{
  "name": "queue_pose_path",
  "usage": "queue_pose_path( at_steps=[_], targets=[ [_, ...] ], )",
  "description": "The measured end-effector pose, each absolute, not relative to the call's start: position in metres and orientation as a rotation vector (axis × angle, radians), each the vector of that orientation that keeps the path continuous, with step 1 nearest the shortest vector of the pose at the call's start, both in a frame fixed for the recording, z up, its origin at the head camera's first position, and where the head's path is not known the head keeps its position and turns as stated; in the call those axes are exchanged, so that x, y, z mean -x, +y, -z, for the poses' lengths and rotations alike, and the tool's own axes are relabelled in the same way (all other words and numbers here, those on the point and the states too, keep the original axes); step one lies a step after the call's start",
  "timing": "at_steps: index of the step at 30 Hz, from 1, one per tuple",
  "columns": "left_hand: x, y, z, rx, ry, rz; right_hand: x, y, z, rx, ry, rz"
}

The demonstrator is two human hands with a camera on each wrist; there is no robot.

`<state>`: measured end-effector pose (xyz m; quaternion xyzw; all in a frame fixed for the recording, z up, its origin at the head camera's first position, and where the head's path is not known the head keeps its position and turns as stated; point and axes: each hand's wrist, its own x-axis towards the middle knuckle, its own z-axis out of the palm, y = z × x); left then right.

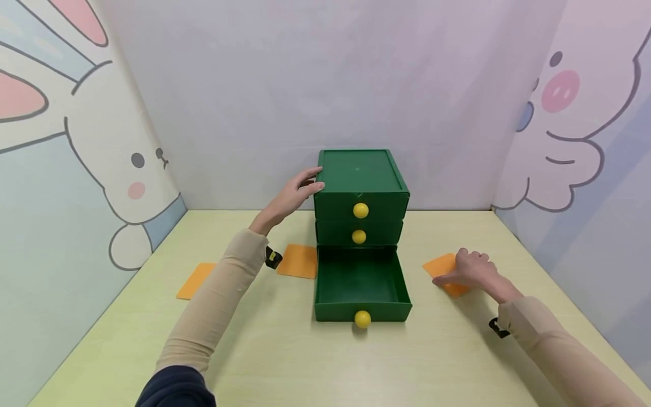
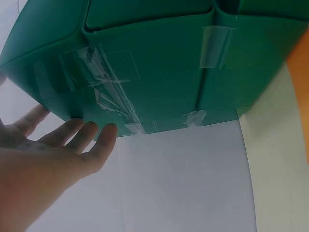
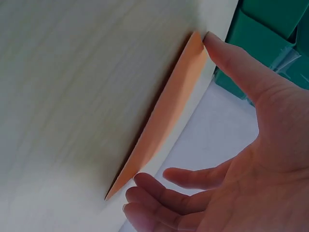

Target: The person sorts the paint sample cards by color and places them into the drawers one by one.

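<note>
A green three-drawer cabinet (image 1: 361,169) with yellow ball knobs stands on the table, its bottom drawer (image 1: 356,277) pulled out and empty. At the cabinet's upper left side is my left hand (image 1: 292,198), fingers extended. In the left wrist view, the fingertips (image 2: 107,137) lie along the cabinet's taped side. My right hand (image 1: 475,270) is over a thin orange card (image 1: 437,264) right of the cabinet. In the right wrist view, the thumb is at one end of the card (image 3: 169,106) and the fingers are spread near the other.
Another orange card (image 1: 297,261) lies against the drawer's left side. Farther left is one more orange card (image 1: 195,281), partly behind my left sleeve. Pale walls with cartoon animals enclose the table (image 1: 366,367) at the back and sides. Both wrists wear black bands.
</note>
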<state>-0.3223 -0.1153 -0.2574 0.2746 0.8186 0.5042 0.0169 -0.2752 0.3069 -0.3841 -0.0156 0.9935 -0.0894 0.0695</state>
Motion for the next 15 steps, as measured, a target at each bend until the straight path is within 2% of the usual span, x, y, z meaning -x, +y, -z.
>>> queue_pose_path(
  at_steps=[10, 15],
  targets=[
    [0.323, -0.115, 0.257, -0.848, 2.544, -1.562, 0.280, 0.307, 0.382, -0.040, 2.908, 0.333],
    [0.341, -0.118, 0.269, -0.847, 2.549, -1.574, 0.279, 0.304, 0.380, -0.011, 2.934, 0.354]
  ],
)
